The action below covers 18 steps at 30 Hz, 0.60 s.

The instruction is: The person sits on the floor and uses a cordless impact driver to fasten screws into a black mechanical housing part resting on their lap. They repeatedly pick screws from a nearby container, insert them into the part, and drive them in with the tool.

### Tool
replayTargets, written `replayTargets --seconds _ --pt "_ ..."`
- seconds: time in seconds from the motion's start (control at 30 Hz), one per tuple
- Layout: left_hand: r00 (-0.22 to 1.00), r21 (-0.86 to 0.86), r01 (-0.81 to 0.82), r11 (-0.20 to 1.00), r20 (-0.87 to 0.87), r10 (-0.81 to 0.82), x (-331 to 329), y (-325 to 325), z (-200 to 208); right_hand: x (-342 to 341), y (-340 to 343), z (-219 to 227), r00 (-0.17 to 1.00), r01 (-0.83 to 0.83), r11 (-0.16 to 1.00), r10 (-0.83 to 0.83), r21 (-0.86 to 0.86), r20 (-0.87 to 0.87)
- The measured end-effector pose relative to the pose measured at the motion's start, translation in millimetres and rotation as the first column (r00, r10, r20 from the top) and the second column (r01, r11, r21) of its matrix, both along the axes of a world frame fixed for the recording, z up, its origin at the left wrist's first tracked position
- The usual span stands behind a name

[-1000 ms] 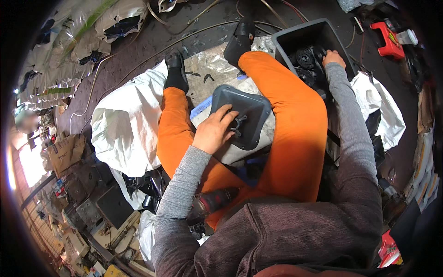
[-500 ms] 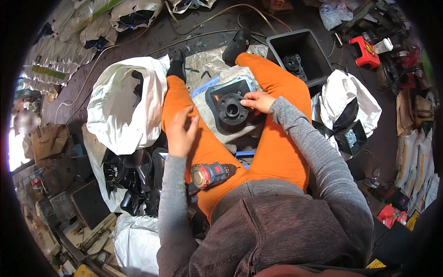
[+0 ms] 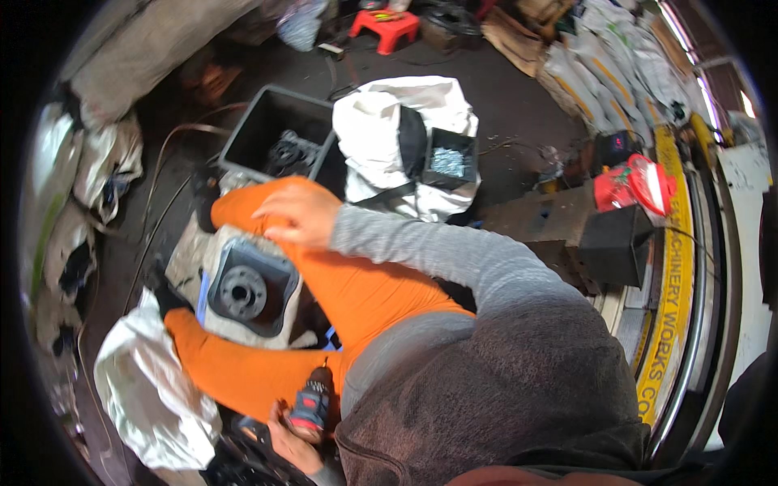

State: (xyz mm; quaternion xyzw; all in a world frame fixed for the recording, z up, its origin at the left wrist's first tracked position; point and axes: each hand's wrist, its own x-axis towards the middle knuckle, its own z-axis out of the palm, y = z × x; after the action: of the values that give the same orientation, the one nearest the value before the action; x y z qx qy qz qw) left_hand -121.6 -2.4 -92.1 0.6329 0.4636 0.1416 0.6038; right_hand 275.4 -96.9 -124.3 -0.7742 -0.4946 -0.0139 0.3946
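Note:
My left hand (image 3: 293, 441) is wrapped about the cordless drill (image 3: 311, 405), which lies along my left thigh with its bit pointing away from me. Part of that hand's grip is hidden behind the drill body. Over my right knee is my right hand (image 3: 301, 214), a little blurred, its fingers stretched out and holding nothing. Between my legs rests a dark square housing (image 3: 279, 275) with a flared rim. A round black flange (image 3: 243, 293) with a central hole and a ring of smaller holes sits in it.
Beyond my right leg stands a grey bin (image 3: 243, 150) with black parts inside. Beside it are a white sack (image 3: 369, 134) and a small black box (image 3: 450, 174) of metal fasteners. Another white sack (image 3: 138, 381) stands by my left leg. A red stool (image 3: 385, 31) is farther off.
My view has swung to the right. My right hand has let go of the flange and drawn back over my knee. My left hand has come down onto the drill.

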Motion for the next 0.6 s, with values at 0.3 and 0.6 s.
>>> replayTargets --seconds 0.3,0.6 --pt "0.994 0.135 0.091 0.987 -0.075 -0.082 18.6 -36.9 6.8 101.9 -345.0 -28.7 0.733 0.511 0.401 -0.665 -0.76 0.142" --pt "0.982 0.29 0.162 0.943 -0.143 -0.125 28.8 -40.1 -2.9 133.5 -309.6 -71.6 0.843 0.265 0.259 -0.53 -0.929 0.092"
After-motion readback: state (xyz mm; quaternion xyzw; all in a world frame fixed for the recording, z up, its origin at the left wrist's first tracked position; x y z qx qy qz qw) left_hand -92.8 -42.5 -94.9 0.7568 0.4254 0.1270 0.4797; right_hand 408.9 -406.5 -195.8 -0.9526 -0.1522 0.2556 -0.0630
